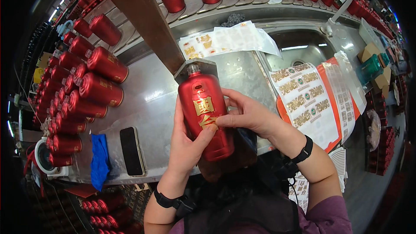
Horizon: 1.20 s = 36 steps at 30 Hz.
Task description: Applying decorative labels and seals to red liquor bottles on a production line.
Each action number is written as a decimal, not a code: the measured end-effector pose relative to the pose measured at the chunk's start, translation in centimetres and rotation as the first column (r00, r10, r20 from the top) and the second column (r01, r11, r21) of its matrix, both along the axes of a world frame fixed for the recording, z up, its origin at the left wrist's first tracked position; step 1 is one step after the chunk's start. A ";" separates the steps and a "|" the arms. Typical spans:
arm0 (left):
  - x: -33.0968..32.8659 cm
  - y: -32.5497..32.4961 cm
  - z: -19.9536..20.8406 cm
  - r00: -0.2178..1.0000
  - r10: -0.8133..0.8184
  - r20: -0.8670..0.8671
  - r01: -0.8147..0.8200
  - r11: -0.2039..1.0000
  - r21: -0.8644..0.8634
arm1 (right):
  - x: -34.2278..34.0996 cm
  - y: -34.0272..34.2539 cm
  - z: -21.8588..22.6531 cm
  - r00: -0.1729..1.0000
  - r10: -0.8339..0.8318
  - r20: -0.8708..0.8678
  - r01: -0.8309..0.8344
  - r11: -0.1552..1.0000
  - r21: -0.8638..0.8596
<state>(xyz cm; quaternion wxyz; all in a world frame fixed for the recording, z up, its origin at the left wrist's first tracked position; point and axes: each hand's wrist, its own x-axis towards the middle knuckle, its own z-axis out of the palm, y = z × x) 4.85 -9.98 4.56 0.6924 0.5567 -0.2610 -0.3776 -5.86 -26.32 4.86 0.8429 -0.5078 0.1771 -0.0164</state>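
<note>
A glossy red bottle (198,87) with a bare, clear neck is held tilted in front of me, its neck end away from me. Large gold characters (203,105) run down its front. Along its left side my left hand (184,149) is closed, the thumb pressed on the lower gold character. From the right, my right hand (251,115) grips the bottle too; its thumb lies on that same character, close to the left thumb. The fingers behind the bottle are partly hidden.
Sticker sheets with gold lettering (305,99) lie at right, beside a sink (299,45). Another sheet (225,41) lies behind the bottle. A brown post (138,15) rises there. Red bottles (102,89) crowd the left, near a phone (132,151) and blue cloth (100,160).
</note>
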 end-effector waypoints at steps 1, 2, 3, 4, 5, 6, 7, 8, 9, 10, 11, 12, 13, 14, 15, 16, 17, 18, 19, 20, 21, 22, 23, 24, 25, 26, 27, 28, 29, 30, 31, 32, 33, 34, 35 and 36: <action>0.0 0.0 0.0 1.000 0.004 0.008 -0.004 1.000 -0.007 | 0.0 -0.1 0.1 0.998 -0.005 -0.056 0.003 0.999 -0.046; 0.0 0.0 0.0 1.000 0.005 0.000 -0.005 1.000 0.000 | 0.1 -0.1 0.1 1.000 0.003 -0.031 -0.004 1.000 -0.030; 0.0 0.0 0.0 1.000 0.005 -0.007 -0.005 1.000 -0.002 | 0.1 -0.1 0.2 0.999 0.000 -0.040 -0.002 0.999 -0.051; 0.0 0.0 -0.1 1.000 0.008 -0.007 -0.008 1.000 0.005 | 0.2 -0.1 0.3 0.999 -0.013 -0.043 0.009 0.997 -0.077; 0.0 0.0 -0.1 1.000 0.013 -0.006 -0.013 1.000 0.005 | 0.2 0.0 0.3 0.999 -0.002 -0.049 -0.002 0.997 -0.073; 0.0 -0.1 -0.1 1.000 0.012 -0.005 -0.012 1.000 0.009 | 0.3 0.0 0.3 1.000 0.001 -0.026 -0.002 0.999 -0.052; 0.0 -0.1 -0.2 1.000 0.020 -0.006 -0.020 1.000 0.003 | 0.3 0.1 0.4 1.000 0.003 -0.003 -0.003 1.000 -0.031; 0.0 -0.1 -0.2 1.000 0.014 0.009 -0.014 1.000 0.004 | 0.3 0.0 0.4 1.000 0.005 -0.003 -0.005 0.999 -0.032; 0.0 0.0 -0.2 1.000 0.005 0.020 -0.005 1.000 0.017 | 0.3 0.0 0.4 1.000 0.006 -0.010 -0.006 0.999 -0.049; 0.1 0.0 -0.3 1.000 0.011 0.024 -0.011 1.000 0.002 | 0.3 -0.1 0.4 1.000 0.016 -0.026 -0.018 0.998 -0.066; 0.1 0.1 -0.3 1.000 0.003 -0.006 -0.003 1.000 -0.012 | 0.3 -0.3 0.4 1.000 0.011 -0.013 -0.011 0.997 -0.070; 0.2 0.2 -0.3 0.999 -0.004 -0.048 0.003 0.999 -0.034 | 0.4 -0.4 0.4 0.999 -0.013 -0.042 0.008 0.993 -0.117; 0.2 0.2 -0.3 1.000 -0.001 -0.031 0.000 0.999 -0.034 | 0.4 -0.7 0.5 0.994 -0.060 -0.091 0.043 0.984 -0.176; 0.2 0.3 -0.4 0.999 0.002 -0.034 -0.003 1.000 -0.025 | 0.6 -0.8 0.5 0.997 -0.036 -0.063 0.025 0.985 -0.171; 0.2 0.3 -0.4 0.999 0.005 -0.035 -0.005 1.000 -0.016 | 0.8 -1.1 0.6 0.996 -0.063 -0.071 0.045 0.973 -0.224; 0.3 0.4 -0.5 1.000 0.007 -0.029 -0.008 1.000 -0.020 | 1.1 -1.2 0.8 0.989 -0.099 -0.109 0.064 0.957 -0.282; 0.2 0.4 -0.5 1.000 0.009 -0.016 -0.009 1.000 -0.012 | 1.4 -1.4 0.9 0.993 -0.089 -0.072 0.066 0.958 -0.278; 0.3 0.4 -0.6 1.000 0.014 -0.025 -0.014 1.000 0.018 | 1.6 -1.5 1.1 0.992 -0.105 -0.070 0.071 0.924 -0.375; 0.3 0.4 -0.6 1.000 0.010 -0.001 -0.010 1.000 -0.008 | 2.0 -1.6 1.3 0.987 -0.130 -0.089 0.074 0.879 -0.470; 0.3 0.4 -0.7 1.000 0.006 -0.011 -0.007 1.000 -0.013 | 2.2 -1.8 1.5 0.990 -0.122 -0.065 0.077 0.879 -0.471; 0.3 0.4 -0.7 0.999 0.001 -0.036 -0.001 1.000 -0.020 | 2.5 -1.8 1.7 0.992 -0.119 -0.052 0.073 0.844 -0.531; 0.3 0.4 -0.8 1.000 0.001 -0.019 -0.001 1.000 -0.018 | 2.8 -2.0 1.9 0.994 -0.108 -0.023 0.075 0.808 -0.584; 0.3 0.4 -0.8 1.000 0.003 -0.014 -0.003 1.000 -0.011 | 3.0 -2.0 2.1 0.993 -0.116 -0.039 0.071 0.805 -0.588; 0.3 0.5 -0.9 1.000 0.001 -0.025 -0.001 1.000 -0.011 | 3.2 -2.1 2.2 0.995 -0.100 -0.027 0.064 0.798 -0.599; 0.3 0.5 -0.9 1.000 0.005 -0.004 -0.005 1.000 -0.009 | 3.4 -2.2 2.4 0.996 -0.094 -0.001 0.073 0.783 -0.617; 0.4 0.5 -0.9 1.000 0.014 -0.001 -0.014 1.000 -0.006 | 3.5 -2.2 2.4 0.996 -0.085 -0.006 0.064 0.784 -0.617; 0.4 0.4 -0.9 0.999 0.023 -0.026 -0.023 1.000 0.001 | 3.7 -2.3 2.5 0.995 -0.099 0.013 0.086 0.786 -0.612; 0.5 0.3 -0.9 1.000 0.024 0.001 -0.024 1.000 -0.002 | 3.9 -2.3 2.5 0.993 -0.113 0.030 0.108 0.787 -0.607; 0.6 0.2 -0.8 0.998 0.059 0.004 -0.059 0.998 -0.018 | 4.0 -2.4 2.5 0.993 -0.114 0.033 0.110 0.786 -0.609; 0.7 0.1 -0.7 0.995 0.092 -0.031 -0.093 0.996 -0.016 | 4.2 -2.4 2.4 0.993 -0.111 0.040 0.112 0.768 -0.630; 0.8 0.0 -0.6 0.996 0.094 0.005 -0.093 0.995 -0.033 | 4.4 -2.4 2.4 0.993 -0.120 0.019 0.104 0.751 -0.652; 1.0 -0.2 -0.4 0.995 0.097 0.018 -0.097 0.995 -0.024 | 4.5 -2.5 2.3 0.993 -0.109 0.046 0.113 0.749 -0.652; 1.2 -0.3 -0.2 0.994 0.101 0.033 -0.100 0.995 -0.014 | 4.7 -2.5 2.2 0.993 -0.107 0.050 0.113 0.733 -0.671; 1.3 -0.5 -0.1 0.994 0.099 0.034 -0.099 0.995 -0.016 | 4.8 -2.6 2.1 0.993 -0.106 0.054 0.114 0.715 -0.689; 1.4 -0.6 0.2 0.992 0.112 0.058 -0.112 0.994 -0.007 | 4.9 -2.7 2.0 0.993 -0.108 0.056 0.117 0.714 -0.691; 1.5 -0.7 0.4 0.990 0.126 0.063 -0.128 0.992 0.018 | 5.0 -2.8 1.9 0.990 -0.132 0.050 0.130 0.712 -0.690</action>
